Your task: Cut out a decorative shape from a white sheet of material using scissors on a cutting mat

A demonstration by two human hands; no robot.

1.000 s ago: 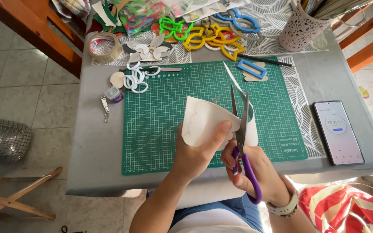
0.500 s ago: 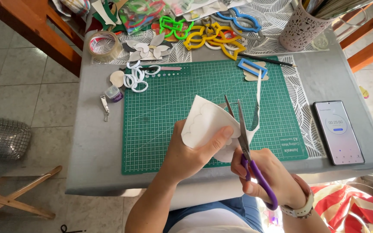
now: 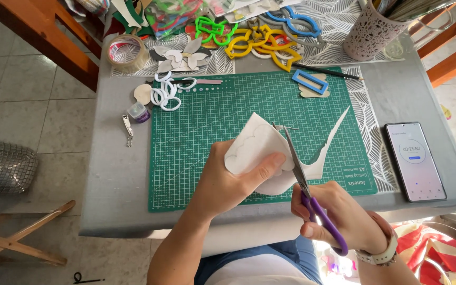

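Clearly a cutting step is in hand: a sheet of white paper (image 3: 257, 150) is held up over the green cutting mat (image 3: 196, 137) and is being trimmed along a pencilled, scalloped outline. The left hand (image 3: 228, 182) is closed on the paper, with the thumb pressed across its near face and the fingers hidden behind it. Just to the right of that thumb, the blades of the purple-handled scissors (image 3: 304, 187) are set into the sheet, pointing away from the body. The right hand (image 3: 339, 216) is wrapped through the scissor loops and is shut on them; how far the blades are parted cannot be told where they meet the paper. A long curved offcut (image 3: 329, 143) hangs from the sheet on the far side of the right hand, attached or only touching cannot be told.

As a judgement, the cut is part-way along the outline, with a good share of the drawn curve not yet followed. The next move is judged to call for a small turn of the sheet by the left hand, so that the line is fed into the blades, and for short bites round each scallop.

Well beyond the left hand lie white rings (image 3: 165, 94) and a roll of tape (image 3: 126, 53). To the right of the right hand a phone (image 3: 415, 161) rests on the grey table (image 3: 117, 174).
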